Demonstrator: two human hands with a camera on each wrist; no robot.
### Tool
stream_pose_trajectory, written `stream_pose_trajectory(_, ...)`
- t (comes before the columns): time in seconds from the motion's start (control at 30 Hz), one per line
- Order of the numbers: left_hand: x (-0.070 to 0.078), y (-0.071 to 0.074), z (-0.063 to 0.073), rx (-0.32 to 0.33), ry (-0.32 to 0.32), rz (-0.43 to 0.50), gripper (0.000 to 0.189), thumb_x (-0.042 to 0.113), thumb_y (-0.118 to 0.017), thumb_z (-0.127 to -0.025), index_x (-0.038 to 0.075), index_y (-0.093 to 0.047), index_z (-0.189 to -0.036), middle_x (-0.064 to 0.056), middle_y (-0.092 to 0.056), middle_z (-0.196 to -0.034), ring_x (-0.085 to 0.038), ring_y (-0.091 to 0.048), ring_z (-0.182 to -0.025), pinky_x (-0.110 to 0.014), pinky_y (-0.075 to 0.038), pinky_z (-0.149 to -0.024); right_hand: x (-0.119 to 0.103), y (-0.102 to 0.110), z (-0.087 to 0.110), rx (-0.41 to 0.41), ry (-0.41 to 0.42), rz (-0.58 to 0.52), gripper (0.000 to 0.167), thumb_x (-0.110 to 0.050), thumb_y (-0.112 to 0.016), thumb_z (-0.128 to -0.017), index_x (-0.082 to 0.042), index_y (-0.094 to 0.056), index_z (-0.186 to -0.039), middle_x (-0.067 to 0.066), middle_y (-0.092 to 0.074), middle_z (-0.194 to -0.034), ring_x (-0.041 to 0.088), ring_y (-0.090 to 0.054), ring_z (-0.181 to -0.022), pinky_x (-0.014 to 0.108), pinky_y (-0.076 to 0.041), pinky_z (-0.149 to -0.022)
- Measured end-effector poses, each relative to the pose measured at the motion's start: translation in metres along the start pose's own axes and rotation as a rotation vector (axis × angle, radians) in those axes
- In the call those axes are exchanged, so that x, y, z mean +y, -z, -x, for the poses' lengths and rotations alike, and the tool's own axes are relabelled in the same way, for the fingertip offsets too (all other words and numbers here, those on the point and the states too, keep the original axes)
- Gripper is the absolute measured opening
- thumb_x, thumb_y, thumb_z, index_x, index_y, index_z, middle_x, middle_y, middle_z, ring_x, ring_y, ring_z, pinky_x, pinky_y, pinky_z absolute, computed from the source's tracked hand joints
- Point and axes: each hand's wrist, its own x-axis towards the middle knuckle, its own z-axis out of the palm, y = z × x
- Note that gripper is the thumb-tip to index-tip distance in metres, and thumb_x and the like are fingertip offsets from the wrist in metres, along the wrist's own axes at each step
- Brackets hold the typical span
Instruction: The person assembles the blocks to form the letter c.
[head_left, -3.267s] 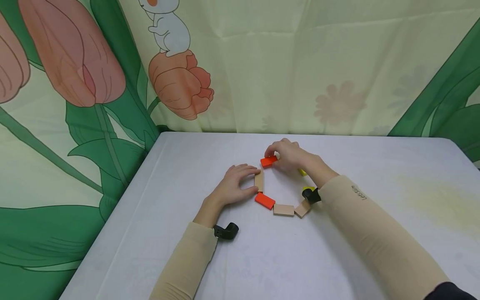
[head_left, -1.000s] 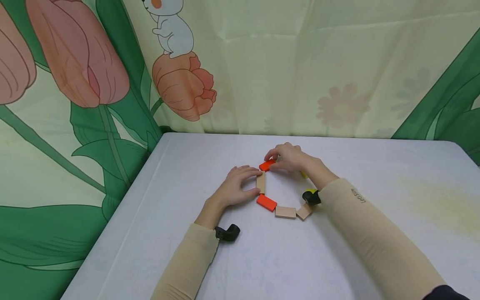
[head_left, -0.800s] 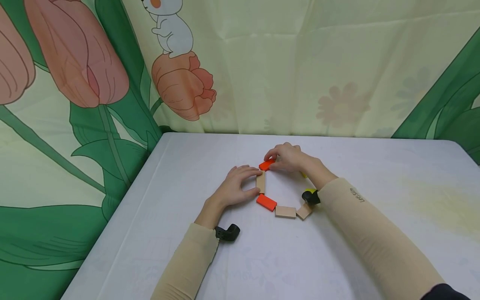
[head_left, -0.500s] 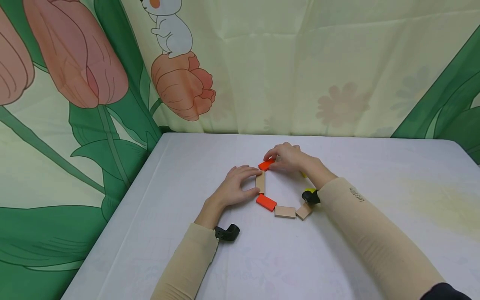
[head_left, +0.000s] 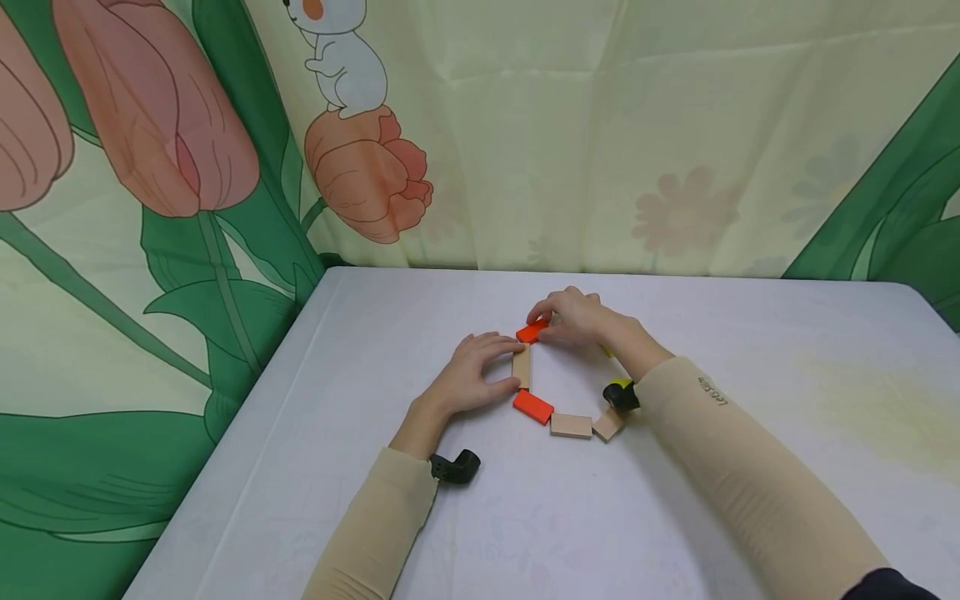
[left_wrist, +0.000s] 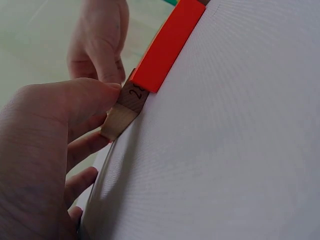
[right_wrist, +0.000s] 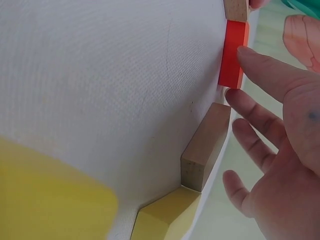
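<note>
My left hand (head_left: 471, 375) holds a plain wooden block (head_left: 521, 368), thumb at its near end and fingertips at its far end. In the left wrist view that block (left_wrist: 125, 112) shows dark writing on one side. My right hand (head_left: 576, 318) pinches a red block (head_left: 531, 332) just beyond the wooden one. In the right wrist view the thumb lies on this red block (right_wrist: 233, 56), with a fingertip at its end. Another red block (head_left: 533, 407) lies at the near end of the wooden block, beside my left thumb.
Two more plain blocks, a flat one (head_left: 571, 426) and an angled one (head_left: 608, 424), continue the curved row. Yellow blocks (head_left: 621, 382) at the right are partly hidden by the right wrist camera. Another wooden block (right_wrist: 205, 147) meets a yellow block (right_wrist: 167, 215). White cloth covers the table (head_left: 480, 533).
Over the last few seconds the right hand has brought the red block slightly left and nearer, against the far end of the wooden block. The left hand keeps its hold.
</note>
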Motion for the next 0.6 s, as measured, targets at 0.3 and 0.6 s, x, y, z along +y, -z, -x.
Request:
stream_pose_trajectory(0.3, 0.0, -0.001, 0.0, -0.002, 0.008, 0.0, 0.052, 0.035, -0.069, -0.09, 0.022, -0.061, -0.14, 0.002, -0.055, -0.144, -0.024, -0.037, -0.141, -0.052, -0.011, -0.12, 0.0, 0.002, 0.001, 0.008, -0.011, -0.017, 0.03, -0.02, -0.071, -0.094, -0.019, -0.072, -0.124, 0.006, -0.064, -0.111, 0.032, -0.046, -0.116, 0.059, -0.031, -0.096)
stream_pose_trajectory(0.6, -0.001, -0.001, -0.001, 0.0, 0.006, -0.007, 0.052, 0.036, -0.068, -0.09, 0.022, -0.062, -0.139, 0.002, -0.056, -0.143, -0.023, -0.038, -0.141, -0.052, -0.012, -0.12, 0.003, 0.012, 0.007, 0.049, 0.003, -0.007, 0.032, -0.023, -0.067, -0.096, -0.016, -0.069, -0.128, 0.006, -0.064, -0.114, 0.033, -0.045, -0.118, 0.062, -0.031, -0.095)
